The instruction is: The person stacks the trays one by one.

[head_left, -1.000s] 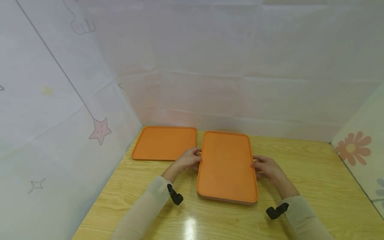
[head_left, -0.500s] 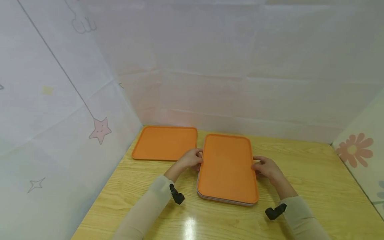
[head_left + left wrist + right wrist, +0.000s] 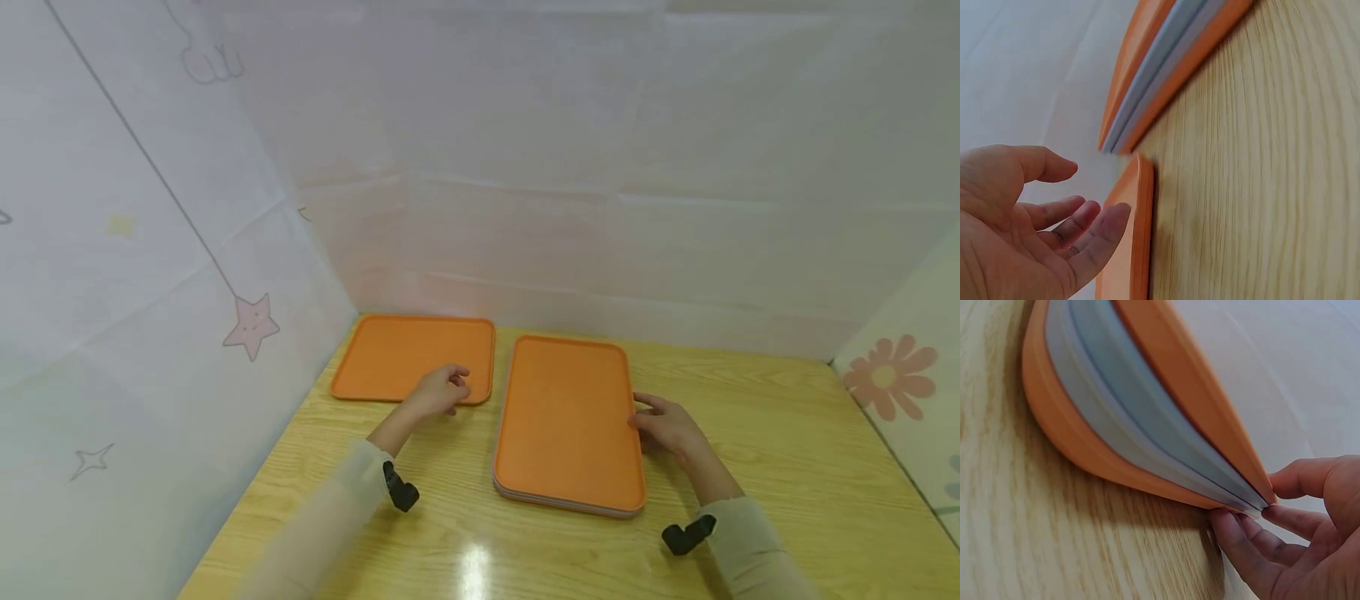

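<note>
A stack of rectangular trays lies on the wooden table, an orange tray (image 3: 566, 421) on top. In the right wrist view, grey-blue trays (image 3: 1100, 375) show between it and another orange tray (image 3: 1054, 419) at the bottom. My right hand (image 3: 670, 422) stays at the stack's right edge, thumb on the top tray's rim and fingertips against the side, pinching the rim. Away from the stack, my left hand (image 3: 438, 392) hovers over the near right corner of a separate orange tray (image 3: 405, 354), fingers loosely bent and holding nothing.
The wooden table (image 3: 750, 433) extends right of the stack and in front of it. A pale printed sheet (image 3: 487, 208) stands behind the trays and along both sides. Each wrist carries a small black camera (image 3: 400, 490).
The top orange tray has slid slightly nearer and settled level with the stack. My left hand has let go of the stack's left edge and moved left. The right hand keeps its place.
</note>
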### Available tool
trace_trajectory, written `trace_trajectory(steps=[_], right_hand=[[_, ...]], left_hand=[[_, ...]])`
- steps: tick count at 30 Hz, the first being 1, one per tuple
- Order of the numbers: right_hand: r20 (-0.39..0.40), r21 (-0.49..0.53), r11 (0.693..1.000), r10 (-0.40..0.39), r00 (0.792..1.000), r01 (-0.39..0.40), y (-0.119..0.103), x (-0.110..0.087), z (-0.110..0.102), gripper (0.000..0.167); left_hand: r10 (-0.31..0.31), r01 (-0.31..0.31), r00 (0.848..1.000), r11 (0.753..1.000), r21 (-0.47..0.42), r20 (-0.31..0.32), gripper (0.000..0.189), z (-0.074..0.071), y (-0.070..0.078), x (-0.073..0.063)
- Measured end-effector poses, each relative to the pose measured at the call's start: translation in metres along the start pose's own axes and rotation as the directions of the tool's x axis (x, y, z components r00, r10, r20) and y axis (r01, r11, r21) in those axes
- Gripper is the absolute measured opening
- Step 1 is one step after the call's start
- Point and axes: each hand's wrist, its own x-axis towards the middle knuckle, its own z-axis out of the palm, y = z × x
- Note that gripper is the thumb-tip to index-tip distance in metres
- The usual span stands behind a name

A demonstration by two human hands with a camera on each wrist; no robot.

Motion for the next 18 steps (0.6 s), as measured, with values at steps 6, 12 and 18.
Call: trace_trajectory(steps=[6,12,18], right_hand=[[0.004,0.013,1.000,-0.013,1.000,0.013,-0.001,-0.001,-0.001,0.070],[-0.001,0.037,0.999,0.009,1.000,-0.009,0.004,0.003,-0.001,0.071],[-0.009,0.046,0.998,0.049,0.999,-0.049,0.007,0.005,-0.002,0.072]], left_hand=[[0.002,0.016,0.993,0.989,0.147,-0.118,0.049,-0.037,-0.025,-0.001],[-0.013,0.058,0.976,0.977,0.204,-0.216,0.052,-0.074,-0.050,-0.001],[-0.054,0.116,0.955,0.973,0.200,-0.292,0.058,-0.101,-0.071,0.005]])
